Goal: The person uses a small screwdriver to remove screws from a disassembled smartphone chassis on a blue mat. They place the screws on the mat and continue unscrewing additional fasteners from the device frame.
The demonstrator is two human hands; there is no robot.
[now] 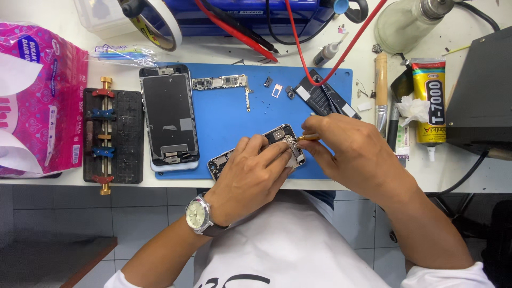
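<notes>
I am resting my left hand (250, 173), wristwatch (198, 215) on the wrist, over the opened phone chassis (256, 151), which is lying tilted at the near edge of the blue work mat (234, 114). The left fingers (274, 154) are curling down onto the chassis and pinning it against the mat; they are closed on nothing else that I can see. My right hand (352, 152) is working just beside the chassis's upper right end, with thumb and forefinger pinched shut on a thin brass-coloured tool (308, 137) whose tip is pointing into the chassis interior.

Farther out on the mat, the detached screen assembly (169, 114) is lying face down to the left, overlapping the mat's left edge. A narrow logic board (221, 82) is sitting near the mat's far edge, with a small tray part (277, 90) close by and a black battery (324, 98) lying tilted to the right. Left of the mat, a black clamping fixture (112, 136) is standing beside a pink tissue pack (40, 101). Right of the mat, a wooden-handled brush (381, 90) and a yellow glue tube (430, 101) are lying on the white bench (469, 170). Red test leads (341, 58) are crossing the far side
</notes>
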